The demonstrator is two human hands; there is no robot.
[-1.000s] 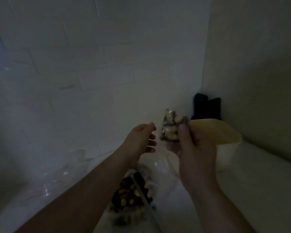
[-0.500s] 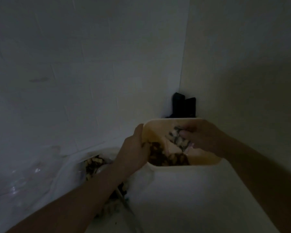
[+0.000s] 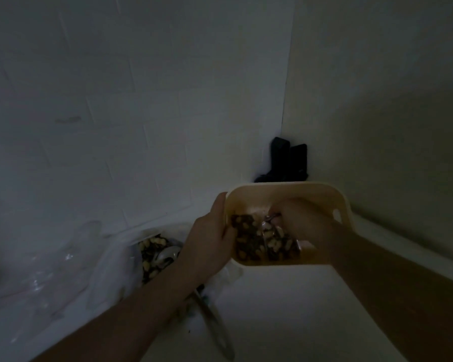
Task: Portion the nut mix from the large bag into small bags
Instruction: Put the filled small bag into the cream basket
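Nut mix in small clear filled bags (image 3: pixel 256 240) lies in the cream plastic tub (image 3: pixel 293 190) at centre-right; the right hand (image 3: pixel 302 223) curls around one packet, so lay it flat while the left hand (image 3: pixel 209 237) grips the rim.

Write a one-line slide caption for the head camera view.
Left hand steadies a cream plastic tub as right hand sets a filled small clear bag inside.

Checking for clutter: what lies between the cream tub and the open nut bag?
In the head view, the left hand, gripping the tub's near-left rim, lies between it and the large nut bag.
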